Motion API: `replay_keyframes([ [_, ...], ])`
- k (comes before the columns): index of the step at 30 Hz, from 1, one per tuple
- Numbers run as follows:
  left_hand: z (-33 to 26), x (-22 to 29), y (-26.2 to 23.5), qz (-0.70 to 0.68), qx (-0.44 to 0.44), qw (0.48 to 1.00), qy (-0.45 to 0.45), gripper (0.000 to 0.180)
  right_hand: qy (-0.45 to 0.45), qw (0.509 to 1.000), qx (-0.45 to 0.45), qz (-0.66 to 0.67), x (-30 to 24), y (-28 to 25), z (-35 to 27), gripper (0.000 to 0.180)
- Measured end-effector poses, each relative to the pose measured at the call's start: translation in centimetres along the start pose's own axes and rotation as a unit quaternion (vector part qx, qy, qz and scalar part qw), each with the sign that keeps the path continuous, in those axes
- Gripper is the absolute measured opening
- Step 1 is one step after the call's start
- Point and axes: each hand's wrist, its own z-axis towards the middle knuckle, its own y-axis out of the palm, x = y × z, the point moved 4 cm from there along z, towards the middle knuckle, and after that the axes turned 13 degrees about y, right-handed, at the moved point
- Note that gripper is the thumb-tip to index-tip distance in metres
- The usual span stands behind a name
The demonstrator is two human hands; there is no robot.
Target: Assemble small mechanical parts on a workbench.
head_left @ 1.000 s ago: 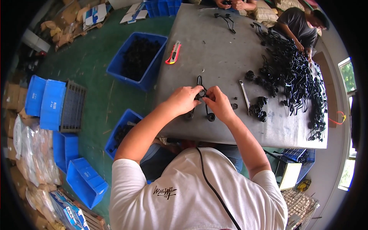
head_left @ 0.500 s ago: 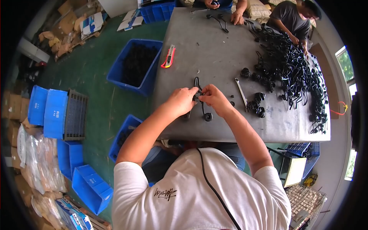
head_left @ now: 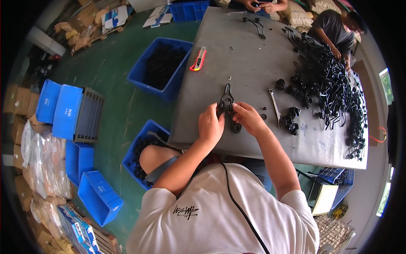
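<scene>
My left hand (head_left: 211, 124) and my right hand (head_left: 247, 117) both grip a black bracket-shaped part (head_left: 226, 100) just above the grey table (head_left: 237, 63), near its front edge. The part's looped end points away from me, and its lower end carries a round black piece (head_left: 236, 128) between my hands. A few small black rings (head_left: 263, 116) lie on the table just right of my right hand.
A silver wrench (head_left: 275, 106) and black round fittings (head_left: 291, 119) lie to the right, beyond them a big heap of black brackets (head_left: 334, 84). A red utility knife (head_left: 198, 59) lies far left. Blue bins (head_left: 163, 67) stand on the green floor. Other people work at the table's far end.
My hands stay together on the black part at the same place on the table; the view has shifted slightly. Nothing was picked up or put down.
</scene>
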Motion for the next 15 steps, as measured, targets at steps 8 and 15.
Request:
replay_keyframes([
  [8, 0.9, 0.0, 0.4, -0.028, 0.018, 0.999, -0.026, 0.042, -0.279, 0.671, 0.520, -0.449, 0.1, -3.5, -8.2, 0.036],
  [15, 2.0, -1.0, -0.1, -0.071, 0.001, 0.995, -0.069, 0.033, -0.211, 0.674, 0.493, -0.509, 0.9, -5.5, -6.8, 0.034],
])
